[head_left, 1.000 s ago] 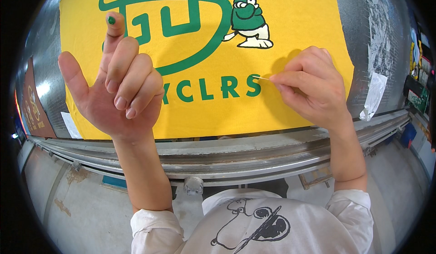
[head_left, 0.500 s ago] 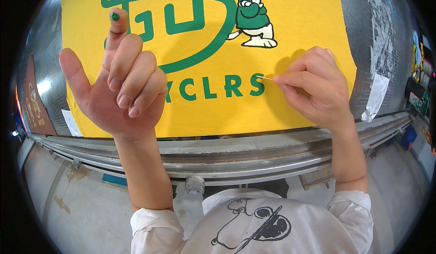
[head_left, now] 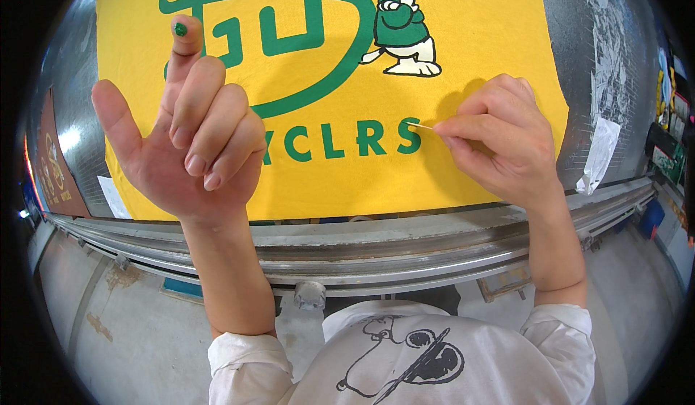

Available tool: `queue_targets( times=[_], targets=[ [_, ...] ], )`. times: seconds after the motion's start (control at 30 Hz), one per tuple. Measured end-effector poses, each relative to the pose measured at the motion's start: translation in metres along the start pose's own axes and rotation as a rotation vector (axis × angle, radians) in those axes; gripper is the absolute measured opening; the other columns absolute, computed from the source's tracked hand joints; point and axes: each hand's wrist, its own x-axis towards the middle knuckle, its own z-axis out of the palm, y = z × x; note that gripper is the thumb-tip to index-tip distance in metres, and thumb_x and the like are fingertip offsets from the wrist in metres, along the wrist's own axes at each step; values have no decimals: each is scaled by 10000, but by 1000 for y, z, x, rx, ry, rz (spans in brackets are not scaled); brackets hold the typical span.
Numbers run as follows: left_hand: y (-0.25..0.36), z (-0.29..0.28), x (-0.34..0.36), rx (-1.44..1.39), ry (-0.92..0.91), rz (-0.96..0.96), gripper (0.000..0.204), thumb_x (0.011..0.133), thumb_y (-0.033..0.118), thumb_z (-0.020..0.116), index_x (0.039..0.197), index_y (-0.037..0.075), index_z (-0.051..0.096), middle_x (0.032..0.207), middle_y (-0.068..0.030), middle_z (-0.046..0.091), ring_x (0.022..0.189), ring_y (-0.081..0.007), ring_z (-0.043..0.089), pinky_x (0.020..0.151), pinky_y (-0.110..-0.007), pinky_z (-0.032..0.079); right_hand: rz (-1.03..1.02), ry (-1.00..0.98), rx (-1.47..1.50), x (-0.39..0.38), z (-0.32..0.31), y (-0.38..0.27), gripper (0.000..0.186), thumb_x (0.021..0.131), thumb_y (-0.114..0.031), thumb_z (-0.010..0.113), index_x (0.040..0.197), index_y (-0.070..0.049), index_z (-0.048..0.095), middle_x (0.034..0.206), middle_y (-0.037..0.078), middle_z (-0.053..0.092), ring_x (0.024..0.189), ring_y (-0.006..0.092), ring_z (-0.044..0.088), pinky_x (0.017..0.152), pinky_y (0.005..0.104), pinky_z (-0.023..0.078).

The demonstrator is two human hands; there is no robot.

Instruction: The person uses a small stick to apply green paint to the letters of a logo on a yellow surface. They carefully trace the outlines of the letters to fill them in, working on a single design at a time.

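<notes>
One view only, worn on the head and looking steeply down and forward, close over a yellow printed cloth (head_left: 463, 115) on a metal platen (head_left: 405, 253). Both forearms enter from the lower edge, the wearer's white shirt (head_left: 434, 361) fills the bottom, and the fisheye bends the rail edges.

A brown sign (head_left: 52, 166) leans at far left; torn white paper labels (head_left: 602, 152) stick to the metal at right.

Matt yellow cloth (head_left: 478, 65), shiny metal table (head_left: 376, 253)
</notes>
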Motion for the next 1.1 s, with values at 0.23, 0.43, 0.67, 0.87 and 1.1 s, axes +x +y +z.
queue_targets(
  times=[0.23,0.43,0.67,0.87,1.1],
  targets=[
    [-1,1,0,-10,3,7,720,1102,655,379,1501,55,367,794,-55,519,633,-162,553,524,-255,465,-13,-12,-2,0,-1,0,256,680,35,837,897,-86,776,823,3,645,779,217,601,714,364,402],
    [0,1,0,-11,7,7,686,1107,629,404,1492,61,379,794,-56,523,631,-161,554,512,-251,458,10,24,1,0,1,-1,220,705,14,829,876,-109,764,815,-13,636,772,205,592,698,358,391],
    [0,1,-1,-9,26,10,695,1103,640,400,1492,64,379,792,-59,533,626,-164,556,506,-252,458,21,13,5,0,0,-1,210,718,6,824,871,-121,756,812,-21,634,773,200,592,690,351,389],
    [0,0,-1,-4,18,13,696,1102,640,403,1492,63,380,791,-58,533,628,-163,559,503,-247,463,7,12,-5,0,1,1,213,716,8,823,873,-116,753,813,-16,638,772,205,594,690,353,397],
    [-1,0,-1,2,15,14,679,1108,622,412,1492,63,381,788,-54,530,629,-162,559,498,-246,465,23,32,5,0,1,1,207,721,12,818,870,-113,750,809,-14,634,769,206,593,689,354,397]
  ],
)
